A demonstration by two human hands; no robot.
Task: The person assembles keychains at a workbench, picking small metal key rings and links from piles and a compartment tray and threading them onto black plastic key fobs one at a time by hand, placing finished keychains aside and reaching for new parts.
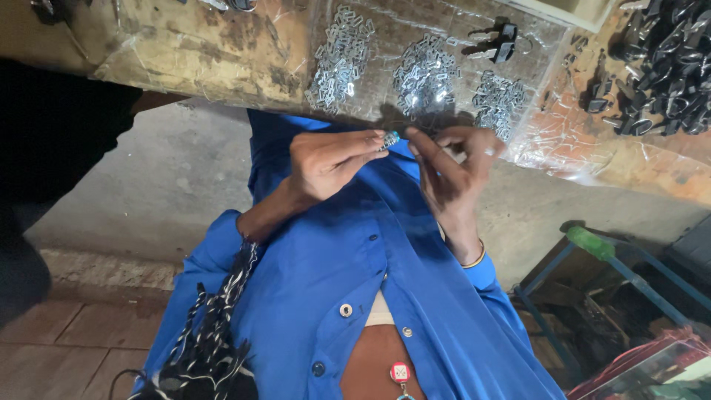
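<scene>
Both hands [392,159] pinch small metal clip [390,138] w/ fingertips.

Three heaps of small silvery metal clips [426,74] lie on the plastic-covered counter [207,52], a pile of dark metal parts [666,67] at its far end, a blue-framed stool [592,252] below.

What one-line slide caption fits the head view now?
Left hand and right hand pinch a small metal piece beside piles of metal clips on a plastic-covered table.

Blue button-up shirt [326,274] (sleeves rolled), 1 gold bangle [475,259] on the right wrist.
</scene>
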